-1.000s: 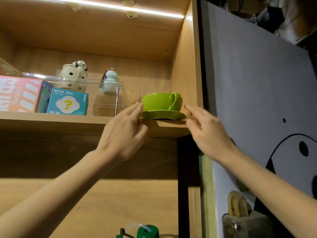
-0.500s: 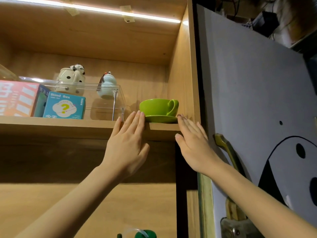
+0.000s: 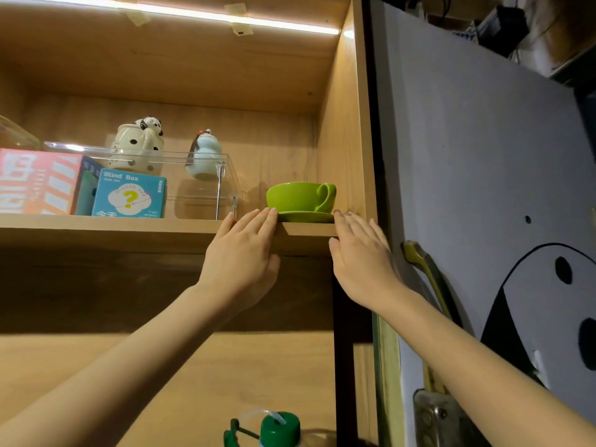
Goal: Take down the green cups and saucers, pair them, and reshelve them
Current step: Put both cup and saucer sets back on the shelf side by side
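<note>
left hand (image 3: 240, 261) raised, fingers flat, spread, tips at saucer (image 3: 306, 217) rim | right hand (image 3: 361, 256) raised, fingers open, gripping nothing, tips at shelf (image 3: 129, 228) edge | green cup (image 3: 300, 196) sat on saucer

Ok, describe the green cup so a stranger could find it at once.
Look at the lit wooden shelf, far right end by the side wall. The green cup sits on a matching saucer, the only plain green crockery there.

Shelf (image 3: 96, 225) carries a blue "Blind Box" carton (image 3: 129, 197), a pink box (image 3: 35, 182), a clear case (image 3: 200, 185), a spotted panda pot (image 3: 138, 145) and a pale gourd figurine (image 3: 203, 156). Green-capped bottle (image 3: 279, 429) stands below.
</note>
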{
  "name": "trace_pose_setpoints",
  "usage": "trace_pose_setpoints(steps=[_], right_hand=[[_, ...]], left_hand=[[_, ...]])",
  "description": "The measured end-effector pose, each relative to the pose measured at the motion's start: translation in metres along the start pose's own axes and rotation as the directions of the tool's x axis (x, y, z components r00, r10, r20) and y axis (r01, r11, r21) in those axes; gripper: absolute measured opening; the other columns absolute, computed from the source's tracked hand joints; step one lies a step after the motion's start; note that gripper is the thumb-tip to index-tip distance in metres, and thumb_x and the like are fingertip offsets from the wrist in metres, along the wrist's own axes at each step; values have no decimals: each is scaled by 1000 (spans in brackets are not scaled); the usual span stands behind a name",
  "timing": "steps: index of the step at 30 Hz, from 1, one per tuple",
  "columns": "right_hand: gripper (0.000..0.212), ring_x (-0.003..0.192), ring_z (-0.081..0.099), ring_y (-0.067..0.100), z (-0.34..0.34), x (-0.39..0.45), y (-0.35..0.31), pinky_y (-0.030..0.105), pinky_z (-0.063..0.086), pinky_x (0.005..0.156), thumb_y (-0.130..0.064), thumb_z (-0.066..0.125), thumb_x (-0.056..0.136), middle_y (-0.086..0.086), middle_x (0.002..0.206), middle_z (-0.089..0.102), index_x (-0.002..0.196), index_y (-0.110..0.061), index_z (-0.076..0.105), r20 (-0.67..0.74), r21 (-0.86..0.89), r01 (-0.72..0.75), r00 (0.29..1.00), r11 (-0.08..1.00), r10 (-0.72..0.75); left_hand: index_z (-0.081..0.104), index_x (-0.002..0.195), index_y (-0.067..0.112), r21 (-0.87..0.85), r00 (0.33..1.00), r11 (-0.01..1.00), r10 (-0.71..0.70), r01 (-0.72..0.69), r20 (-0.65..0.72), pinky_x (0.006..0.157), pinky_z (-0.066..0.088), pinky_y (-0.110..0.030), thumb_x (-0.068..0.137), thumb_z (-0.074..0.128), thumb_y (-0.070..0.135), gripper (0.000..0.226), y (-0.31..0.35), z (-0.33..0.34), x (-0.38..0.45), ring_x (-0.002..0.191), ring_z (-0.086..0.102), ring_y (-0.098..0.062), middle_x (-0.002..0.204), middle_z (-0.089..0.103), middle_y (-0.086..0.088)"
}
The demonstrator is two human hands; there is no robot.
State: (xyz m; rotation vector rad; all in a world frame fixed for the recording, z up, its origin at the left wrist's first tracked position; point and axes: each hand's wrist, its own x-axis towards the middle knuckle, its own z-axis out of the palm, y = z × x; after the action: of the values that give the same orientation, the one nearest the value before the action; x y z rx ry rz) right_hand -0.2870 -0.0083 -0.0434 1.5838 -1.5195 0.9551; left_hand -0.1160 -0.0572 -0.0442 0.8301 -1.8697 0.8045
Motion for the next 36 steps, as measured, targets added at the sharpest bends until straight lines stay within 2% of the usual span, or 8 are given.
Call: trace_pose_setpoints(steps=[7, 10, 14, 17, 21, 27, 31, 36], right_hand=[[56, 147, -5, 15, -27, -2, 2, 34, -2, 119, -23, 23, 100, 4, 160, -4, 148, -12, -3, 274, -36, 17, 962, 999, -7], [55, 147, 3, 19, -45, -6, -2, 35, 6, 120, -22, 27, 100, 8, 160, 2, 148, -10, 3, 362, 1, -18, 932, 1000, 17], [44, 116, 54, 26, -68, -29, -15, 36, 42, 99, -22, 36, 98, 15, 133, 52, 140, -8, 37, 312, 237, -94, 950, 967, 16], [42, 130, 45, 20, -76, -57, -27, 30, 35, 104, -24, 45, 95, 5, 139, 52, 136, -16, 44, 208, 330, -50, 978, 943, -21], [44, 123, 51, 12, -70, -109, -46, 22, 37, 98, -26, 54, 91, 0, 131, 58, 133, -20, 47, 214, 498, -82, 976, 863, -31], [55, 119, 48, 2, -35, -201, -64, 21, 36, 102, -28, 61, 86, -5, 133, 57, 137, -25, 42, 380, 579, -218, 925, 786, -23], [57, 123, 47, 3, -12, -263, -75, 22, 34, 104, -30, 61, 85, -8, 132, 55, 137, -31, 39, 532, 604, -360, 846, 711, -24], [55, 121, 46, 1, 15, -340, -91, 17, 32, 98, -28, 61, 86, -9, 131, 54, 137, -28, 41, 693, 565, -521, 720, 640, -26]], left_hand=[[-6, 146, 16, -35, 934, 999, -21, 36, 358, 116, -5, -43, 89, 40, 29, 74, 1, -29, 1, 144, -10, -13, 157, -10, -1], [5, 146, 18, -162, 929, 982, -30, 96, 370, 117, 4, -41, 88, 45, 26, 71, 0, -46, -8, 145, 3, -15, 158, 4, -2], [31, 141, 18, -497, 934, 824, -102, 271, 342, 108, 32, -32, 87, 54, 24, 59, 7, -67, -34, 131, 41, -22, 144, 43, -9], [40, 134, 17, -629, 920, 698, -115, 343, 375, 99, 43, -30, 87, 54, 27, 50, 19, -73, -65, 117, 53, -18, 131, 55, -8], [49, 126, 16, -628, 941, 709, -169, 322, 292, 94, 47, -30, 85, 57, 31, 43, 30, -69, -117, 106, 58, -15, 120, 62, -5], [27, 139, 33, -636, 874, 653, -87, 412, 478, 99, 28, -19, 79, 61, 40, 69, 42, -56, -216, 126, 33, 1, 137, 35, 19], [17, 138, 41, -617, 843, 632, -114, 470, 525, 99, 15, -1, 78, 63, 41, 76, 53, -53, -288, 129, 19, 12, 139, 19, 28], [16, 131, 44, -547, 728, 565, -147, 618, 670, 109, 15, -13, 78, 61, 42, 70, 67, -53, -377, 135, 14, 7, 143, 15, 24]])
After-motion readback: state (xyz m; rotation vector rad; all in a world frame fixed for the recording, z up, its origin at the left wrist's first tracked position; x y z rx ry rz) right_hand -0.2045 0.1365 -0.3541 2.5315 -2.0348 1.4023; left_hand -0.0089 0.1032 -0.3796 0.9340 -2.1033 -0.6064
